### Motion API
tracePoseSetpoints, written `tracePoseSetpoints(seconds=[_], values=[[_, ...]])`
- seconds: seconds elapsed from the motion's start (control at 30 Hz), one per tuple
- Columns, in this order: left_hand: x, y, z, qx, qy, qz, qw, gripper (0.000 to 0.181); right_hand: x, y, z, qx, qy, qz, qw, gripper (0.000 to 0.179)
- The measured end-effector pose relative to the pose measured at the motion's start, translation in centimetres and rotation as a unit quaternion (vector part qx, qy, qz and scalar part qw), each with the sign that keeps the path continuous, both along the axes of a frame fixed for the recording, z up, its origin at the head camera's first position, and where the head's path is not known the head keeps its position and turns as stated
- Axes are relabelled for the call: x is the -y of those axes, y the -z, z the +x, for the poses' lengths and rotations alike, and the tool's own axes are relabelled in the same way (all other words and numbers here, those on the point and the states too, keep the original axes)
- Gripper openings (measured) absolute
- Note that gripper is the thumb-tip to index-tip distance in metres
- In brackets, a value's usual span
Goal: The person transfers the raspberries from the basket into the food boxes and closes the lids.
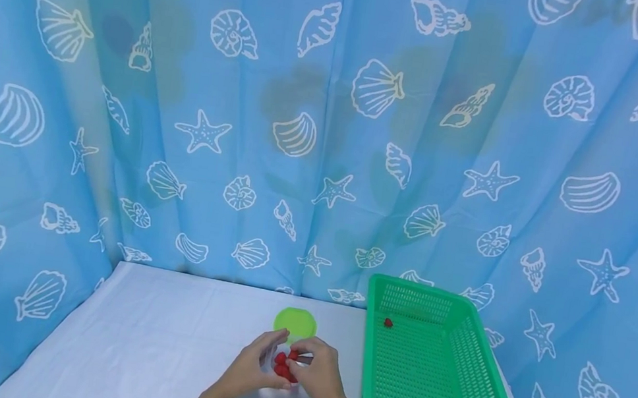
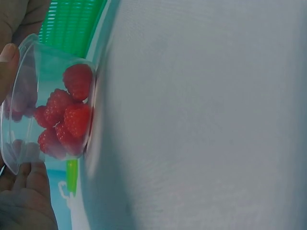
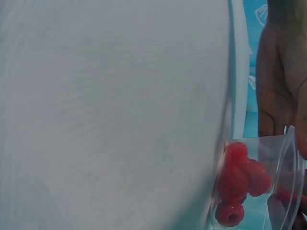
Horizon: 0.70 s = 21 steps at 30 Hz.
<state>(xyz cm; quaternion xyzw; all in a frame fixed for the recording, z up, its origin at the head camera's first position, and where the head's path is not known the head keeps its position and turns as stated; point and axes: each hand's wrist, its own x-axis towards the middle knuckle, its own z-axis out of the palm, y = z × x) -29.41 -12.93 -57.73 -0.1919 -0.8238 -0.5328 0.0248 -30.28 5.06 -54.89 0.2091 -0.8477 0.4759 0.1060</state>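
My left hand [image 1: 252,365] grips a clear plastic tub [image 2: 53,52], fingers on its far side and thumb on the near side. Raspberries [image 2: 72,117] lie at the bottom of the tub, several of them, red and plump. From the right, my right hand [image 1: 323,373] reaches over the tub's mouth. Its thumb and index finger pinch a raspberry [image 1: 293,355] at the rim, partly hidden by the fingers. The right wrist view shows the tub's clear wall [image 3: 261,146] with berries behind it, close over the white table.
A light green lid [image 1: 295,322] lies just beyond the tub. At right stands a large green basket [image 1: 369,364] with one small red berry [image 1: 388,323] near its far left corner. A blue shell-print curtain [image 1: 328,127] surrounds the white table [image 1: 159,332].
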Motion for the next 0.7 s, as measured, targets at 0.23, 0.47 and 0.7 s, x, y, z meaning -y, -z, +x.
tracePoseSetpoints(seconds=[0.23,0.47,0.7], values=[[0.04,-0.06,-0.07,0.004,-0.001,-0.004,1.0000,0.097,0.00,0.27,0.00,-0.025,-0.010,0.037,0.9989,0.021],[0.10,0.09,-0.23,0.009,-0.002,-0.010,0.9999,0.099,0.02,0.27,0.08,-0.022,-0.014,0.050,0.9984,0.020],[0.12,0.06,-0.18,0.008,0.004,-0.001,1.0000,0.095,0.01,0.25,0.04,-0.009,-0.010,0.075,0.9971,0.021]])
